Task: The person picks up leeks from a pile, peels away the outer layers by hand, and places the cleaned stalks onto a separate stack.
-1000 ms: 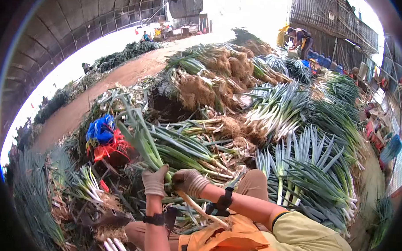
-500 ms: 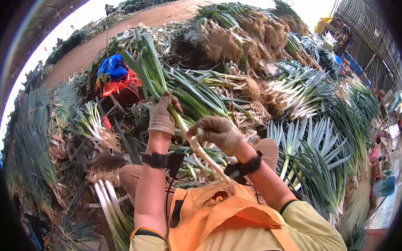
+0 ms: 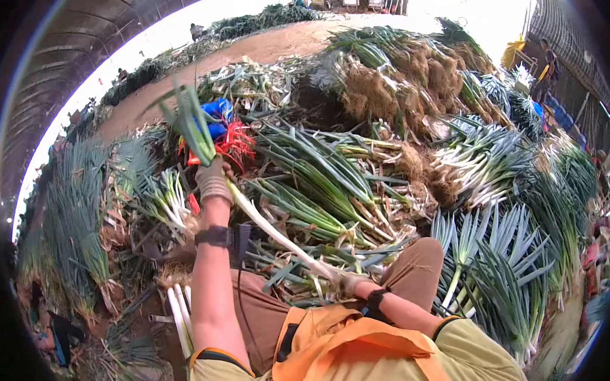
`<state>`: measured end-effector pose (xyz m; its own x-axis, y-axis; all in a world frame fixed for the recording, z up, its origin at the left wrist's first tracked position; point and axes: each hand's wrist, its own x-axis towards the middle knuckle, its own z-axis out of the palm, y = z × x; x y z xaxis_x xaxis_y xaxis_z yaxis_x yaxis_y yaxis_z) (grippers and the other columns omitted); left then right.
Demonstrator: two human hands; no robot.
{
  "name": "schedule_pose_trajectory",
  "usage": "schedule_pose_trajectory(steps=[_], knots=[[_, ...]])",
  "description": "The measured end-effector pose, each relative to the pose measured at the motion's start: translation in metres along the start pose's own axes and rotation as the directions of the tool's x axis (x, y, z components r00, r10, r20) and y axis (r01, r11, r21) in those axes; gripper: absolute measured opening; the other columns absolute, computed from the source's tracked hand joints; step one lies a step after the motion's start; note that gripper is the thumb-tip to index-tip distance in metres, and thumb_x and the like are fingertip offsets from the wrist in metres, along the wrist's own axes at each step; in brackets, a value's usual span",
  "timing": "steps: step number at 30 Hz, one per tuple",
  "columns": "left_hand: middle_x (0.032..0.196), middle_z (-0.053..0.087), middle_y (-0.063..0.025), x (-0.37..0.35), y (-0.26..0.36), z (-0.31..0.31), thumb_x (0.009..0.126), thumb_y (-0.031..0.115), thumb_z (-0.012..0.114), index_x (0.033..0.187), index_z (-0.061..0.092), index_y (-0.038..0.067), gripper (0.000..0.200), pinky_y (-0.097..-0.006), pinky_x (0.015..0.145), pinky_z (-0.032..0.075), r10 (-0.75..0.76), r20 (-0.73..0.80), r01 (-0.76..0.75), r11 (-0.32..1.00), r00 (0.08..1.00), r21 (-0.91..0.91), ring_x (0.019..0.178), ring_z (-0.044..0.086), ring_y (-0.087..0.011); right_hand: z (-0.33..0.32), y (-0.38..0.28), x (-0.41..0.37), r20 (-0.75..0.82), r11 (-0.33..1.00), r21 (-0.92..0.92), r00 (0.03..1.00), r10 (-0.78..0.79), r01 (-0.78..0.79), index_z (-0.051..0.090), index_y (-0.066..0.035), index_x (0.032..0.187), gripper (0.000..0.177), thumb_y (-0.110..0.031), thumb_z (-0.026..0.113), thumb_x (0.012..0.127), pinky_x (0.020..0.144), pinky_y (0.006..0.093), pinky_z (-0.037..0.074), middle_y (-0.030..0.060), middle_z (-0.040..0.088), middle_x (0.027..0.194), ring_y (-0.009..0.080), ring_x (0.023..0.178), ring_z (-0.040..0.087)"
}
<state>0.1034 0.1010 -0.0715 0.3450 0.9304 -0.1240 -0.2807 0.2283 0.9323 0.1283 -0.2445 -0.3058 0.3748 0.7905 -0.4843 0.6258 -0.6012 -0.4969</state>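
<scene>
My left hand (image 3: 212,177), in a soiled knit glove, is closed around a long leek (image 3: 269,225) just below its green leaves, which point up and left. The white stem slants down to the right across my lap. At its root end is my right hand (image 3: 349,283), also gloved, low near the orange apron (image 3: 350,337); its fingers are partly hidden, but the stem runs into them. Untrimmed leeks (image 3: 318,183) lie in front of my knees. To the left of my left hand is a small bunch of white-stemmed leeks (image 3: 174,202).
Red strands (image 3: 236,144) and a blue bundle (image 3: 218,113) lie beyond my left hand. A rooty leek heap (image 3: 395,80) rises ahead. White-stemmed leeks (image 3: 478,161) and leafy ones (image 3: 502,271) lie right, more leeks (image 3: 64,219) left. A person (image 3: 548,68) is at the far right.
My left hand has moved left and outward with the leek. My right hand has moved from mid-stem down to the root end. The view has tilted up slightly.
</scene>
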Motion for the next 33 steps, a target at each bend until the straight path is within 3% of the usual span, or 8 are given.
schedule_pose_trajectory(steps=[3,9,12,13,17,19,25,33], knots=[[0.054,0.048,-0.0059,0.015,0.001,-0.021,0.078,0.011,0.056,0.080,0.048,0.003,0.012,-0.0260,0.032,0.036,0.014,0.040,-0.013,1.000,0.999,-0.020,0.035,0.043,-0.0143,0.073,0.106,0.029,0.273,0.960,0.021,0.926,0.262,-0.278,0.065,-0.008,0.085,0.024,-0.023,0.062,0.067,0.066,0.0369,0.045,0.0075,0.062,0.082,0.0241,0.076,0.058],[0.056,0.048,-0.0030,0.045,0.132,-0.042,0.078,0.014,0.059,0.071,0.046,0.006,0.016,-0.0238,0.037,0.039,0.048,0.267,0.028,0.962,0.962,-0.272,0.040,0.044,-0.0116,0.042,0.087,0.062,0.293,0.941,-0.332,0.956,0.029,0.073,0.062,-0.005,0.096,0.030,-0.018,0.059,0.069,0.069,0.0380,0.045,0.0076,0.063,0.090,0.0222,0.081,0.058],[0.060,0.050,-0.0013,0.025,0.123,-0.041,0.078,0.015,0.061,0.075,0.048,0.011,0.014,-0.0249,0.040,0.040,-0.168,0.309,0.230,0.957,0.936,-0.176,0.043,0.045,-0.0124,-0.054,-0.004,0.037,-0.141,0.980,-0.171,0.982,-0.126,0.102,0.060,-0.001,0.092,0.017,-0.012,0.056,0.080,0.061,0.0342,0.045,0.0101,0.063,0.083,0.0195,0.072,0.058],[0.060,0.050,-0.0011,0.014,0.111,-0.037,0.077,0.016,0.063,0.075,0.049,0.013,0.014,-0.0259,0.042,0.040,-0.198,0.306,0.265,0.945,0.931,-0.193,0.044,0.045,-0.0129,-0.047,0.011,0.035,-0.424,0.773,0.483,0.882,-0.204,0.411,0.061,-0.002,0.095,0.018,-0.011,0.059,0.080,0.064,0.0291,0.046,0.0074,0.063,0.087,0.0133,0.077,0.057],[0.062,0.052,-0.0020,0.021,0.039,-0.035,0.078,0.017,0.063,0.080,0.053,0.013,0.011,-0.0296,0.045,0.042,-0.219,0.443,0.366,0.888,0.869,-0.279,0.048,0.047,-0.0157,-0.107,-0.062,-0.035,-0.404,0.300,0.792,0.825,-0.396,0.532,0.044,-0.004,0.121,0.050,-0.017,0.064,0.077,0.082,0.0267,0.042,0.0054,0.056,0.108,0.0120,0.096,0.051],[0.063,0.053,-0.0040,0.015,0.015,-0.025,0.078,0.016,0.062,0.081,0.053,0.012,0.010,-0.0310,0.047,0.044,-0.236,0.379,0.382,0.843,0.895,-0.378,0.049,0.049,-0.0170,-0.094,-0.068,-0.042,-0.331,0.431,0.715,0.809,-0.486,0.551,0.040,-0.004,0.124,0.056,-0.018,0.065,0.076,0.084,0.0279,0.041,0.0049,0.054,0.110,0.0127,0.099,0.049],[0.080,0.059,-0.0122,-0.068,-0.009,0.007,0.079,0.021,0.060,0.107,0.051,0.003,0.034,-0.0362,0.068,0.050,0.044,0.660,0.492,0.631,0.750,-0.600,0.073,0.058,-0.0219,-0.076,-0.069,-0.071,0.084,-0.367,0.868,0.828,-0.555,-0.334,0.041,0.005,0.119,0.041,-0.018,0.051,0.085,0.050,0.0194,0.036,-0.0007,0.045,0.069,0.0057,0.060,0.044],[0.073,0.059,-0.0083,-0.076,-0.060,-0.013,0.076,0.040,0.062,0.096,0.056,0.006,0.039,-0.0261,0.049,0.049,-0.262,0.666,0.122,0.960,0.698,0.250,0.060,0.058,-0.0164,-0.082,-0.044,-0.086,0.044,-0.259,0.951,0.905,-0.422,-0.167,0.042,0.001,0.119,0.039,-0.026,0.043,0.090,0.045,0.0209,0.029,-0.0052,0.037,0.056,0.0052,0.047,0.034]])
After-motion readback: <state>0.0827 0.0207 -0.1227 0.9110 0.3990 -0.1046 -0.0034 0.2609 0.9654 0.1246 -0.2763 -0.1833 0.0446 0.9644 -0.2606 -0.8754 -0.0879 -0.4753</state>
